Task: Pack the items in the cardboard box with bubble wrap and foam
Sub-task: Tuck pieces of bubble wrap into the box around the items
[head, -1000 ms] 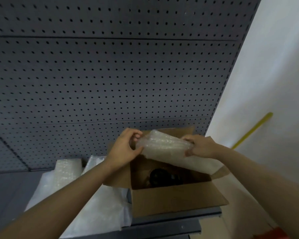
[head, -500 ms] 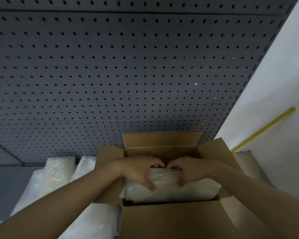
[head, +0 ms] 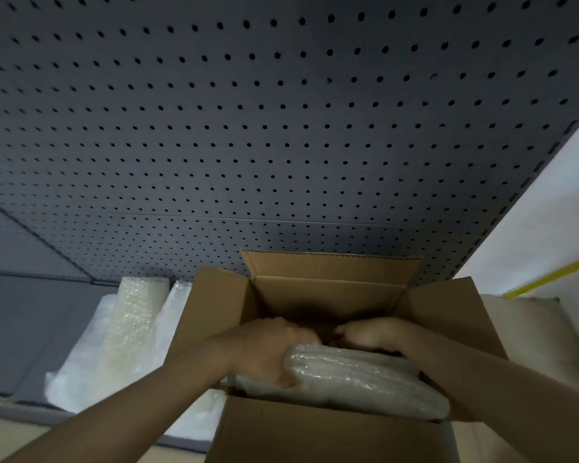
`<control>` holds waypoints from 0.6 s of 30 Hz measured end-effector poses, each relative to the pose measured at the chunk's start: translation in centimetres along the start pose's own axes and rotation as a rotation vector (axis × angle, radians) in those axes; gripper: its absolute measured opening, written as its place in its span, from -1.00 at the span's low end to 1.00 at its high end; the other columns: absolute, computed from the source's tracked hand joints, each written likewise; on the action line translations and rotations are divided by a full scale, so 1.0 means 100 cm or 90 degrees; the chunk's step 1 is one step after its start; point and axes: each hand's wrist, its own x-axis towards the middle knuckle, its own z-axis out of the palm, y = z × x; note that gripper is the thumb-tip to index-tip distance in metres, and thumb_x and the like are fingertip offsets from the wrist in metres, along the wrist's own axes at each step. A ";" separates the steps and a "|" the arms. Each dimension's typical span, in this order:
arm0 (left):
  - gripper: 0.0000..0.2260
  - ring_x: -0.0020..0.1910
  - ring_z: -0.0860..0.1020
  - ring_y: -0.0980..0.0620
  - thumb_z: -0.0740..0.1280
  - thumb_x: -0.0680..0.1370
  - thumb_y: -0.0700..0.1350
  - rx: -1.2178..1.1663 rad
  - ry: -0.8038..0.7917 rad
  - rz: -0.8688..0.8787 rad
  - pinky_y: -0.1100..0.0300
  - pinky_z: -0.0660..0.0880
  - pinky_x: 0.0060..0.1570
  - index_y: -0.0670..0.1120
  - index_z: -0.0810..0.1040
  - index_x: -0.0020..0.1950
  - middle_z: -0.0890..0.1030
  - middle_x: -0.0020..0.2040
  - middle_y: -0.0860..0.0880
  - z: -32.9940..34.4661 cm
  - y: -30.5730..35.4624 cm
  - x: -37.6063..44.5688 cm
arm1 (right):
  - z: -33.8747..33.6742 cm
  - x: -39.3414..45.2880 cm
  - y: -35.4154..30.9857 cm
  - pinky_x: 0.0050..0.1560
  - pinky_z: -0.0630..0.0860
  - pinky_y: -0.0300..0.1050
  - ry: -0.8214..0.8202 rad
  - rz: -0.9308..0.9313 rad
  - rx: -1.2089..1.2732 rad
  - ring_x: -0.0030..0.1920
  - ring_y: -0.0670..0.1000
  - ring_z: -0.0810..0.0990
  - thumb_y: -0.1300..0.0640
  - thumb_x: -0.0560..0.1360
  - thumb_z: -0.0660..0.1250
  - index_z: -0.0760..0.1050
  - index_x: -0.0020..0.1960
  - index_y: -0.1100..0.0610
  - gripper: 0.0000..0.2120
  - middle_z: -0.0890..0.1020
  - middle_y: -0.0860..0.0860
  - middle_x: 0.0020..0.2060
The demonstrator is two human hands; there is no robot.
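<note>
An open brown cardboard box [head: 331, 436] stands at the bottom centre with its flaps spread upward. A folded wad of bubble wrap [head: 358, 379] lies inside its near half and fills the opening. My left hand [head: 264, 352] presses down on the wad's left end, fingers curled over it. My right hand [head: 375, 339] grips the wad's far edge, fingers tucked down into the box. Whatever lies under the wrap is hidden.
A roll of bubble wrap [head: 137, 315] and white foam sheets [head: 91, 372] lie on the grey shelf left of the box. A dark pegboard [head: 248, 128] rises right behind it. A white wall with a yellow stripe [head: 555, 274] is on the right.
Both hands carried the bubble wrap from above the box down into it and now push it deeper. The dark item seen inside earlier is now covered. The camera has moved closer.
</note>
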 end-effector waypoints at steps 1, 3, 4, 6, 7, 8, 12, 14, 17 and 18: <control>-0.57 0.14 0.53 0.17 0.43 0.45 -0.02 -0.007 0.009 -0.001 0.11 0.52 0.15 0.21 0.43 0.27 0.57 0.19 0.15 0.001 0.001 -0.001 | 0.001 0.001 -0.001 0.35 0.33 -0.01 -0.013 -0.012 0.010 0.24 0.00 0.46 -0.06 0.59 0.14 0.42 0.37 -0.06 -0.63 0.48 -0.05 0.32; -0.57 0.16 0.53 0.18 0.43 0.46 -0.02 -0.014 0.022 -0.003 0.15 0.51 0.16 0.20 0.43 0.29 0.57 0.21 0.16 0.003 0.001 -0.002 | 0.004 0.004 -0.004 0.35 0.34 -0.01 0.011 -0.017 0.033 0.24 0.02 0.47 -0.03 0.60 0.14 0.43 0.35 -0.05 -0.65 0.49 -0.03 0.31; -0.57 0.16 0.52 0.19 0.42 0.46 -0.02 -0.017 0.027 -0.004 0.16 0.50 0.17 0.20 0.44 0.30 0.57 0.22 0.16 0.003 0.001 -0.002 | 0.006 0.003 -0.006 0.32 0.35 -0.03 0.046 -0.016 0.057 0.21 0.02 0.49 0.00 0.61 0.12 0.46 0.33 -0.02 -0.67 0.50 0.00 0.30; -0.57 0.16 0.52 0.20 0.42 0.45 -0.01 -0.030 0.034 -0.005 0.15 0.51 0.17 0.20 0.45 0.29 0.57 0.22 0.16 0.004 0.002 -0.002 | 0.009 0.005 -0.009 0.21 0.38 -0.10 0.099 -0.029 0.081 0.12 0.02 0.51 0.09 0.62 0.10 0.51 0.25 0.09 -0.70 0.55 0.06 0.22; -0.57 0.16 0.53 0.21 0.42 0.45 -0.01 -0.035 0.037 -0.007 0.13 0.51 0.17 0.20 0.45 0.29 0.58 0.21 0.17 0.005 0.001 -0.002 | 0.009 0.007 -0.009 0.16 0.39 -0.11 0.106 -0.043 0.069 0.09 0.04 0.52 0.13 0.61 0.13 0.54 0.19 0.12 -0.73 0.57 0.08 0.18; -0.57 0.16 0.53 0.21 0.42 0.45 -0.01 -0.036 0.039 -0.009 0.12 0.52 0.17 0.21 0.45 0.29 0.58 0.21 0.17 0.006 0.001 -0.003 | 0.008 0.007 -0.010 0.13 0.41 -0.11 0.108 -0.051 0.067 0.06 0.05 0.53 0.15 0.58 0.18 0.57 0.10 0.12 -0.79 0.60 0.09 0.13; -0.55 0.16 0.53 0.20 0.43 0.44 -0.02 -0.035 0.043 -0.011 0.10 0.52 0.17 0.20 0.44 0.30 0.57 0.22 0.17 0.010 -0.002 -0.003 | 0.005 0.010 -0.013 -0.01 0.46 -0.13 0.120 -0.061 0.051 -0.01 0.09 0.58 0.20 0.53 0.27 0.56 -0.11 0.08 -0.89 0.63 0.09 -0.04; -0.54 0.16 0.53 0.20 0.43 0.43 0.01 -0.037 0.045 -0.004 0.09 0.52 0.16 0.21 0.43 0.30 0.57 0.21 0.18 0.011 -0.004 -0.003 | 0.005 0.011 -0.016 -0.07 0.45 -0.13 0.133 -0.055 0.030 -0.07 0.08 0.56 0.21 0.53 0.24 0.50 -0.21 0.08 -0.84 0.59 0.08 -0.12; -0.55 0.12 0.55 0.22 0.44 0.44 0.04 -0.049 0.036 0.000 0.09 0.54 0.14 0.21 0.43 0.30 0.59 0.18 0.17 0.015 -0.008 -0.002 | 0.001 0.012 -0.014 -0.12 0.46 -0.12 0.157 -0.049 0.020 -0.15 0.03 0.52 0.20 0.54 0.24 0.41 -0.34 0.05 -0.72 0.59 0.12 -0.16; -0.57 0.11 0.56 0.22 0.44 0.44 0.04 -0.056 0.028 0.003 0.09 0.55 0.13 0.21 0.45 0.29 0.60 0.17 0.17 0.017 -0.009 -0.002 | -0.002 0.011 -0.012 -0.13 0.47 -0.12 0.164 -0.042 0.033 -0.17 0.03 0.51 0.19 0.56 0.23 0.41 -0.31 0.07 -0.74 0.58 0.11 -0.17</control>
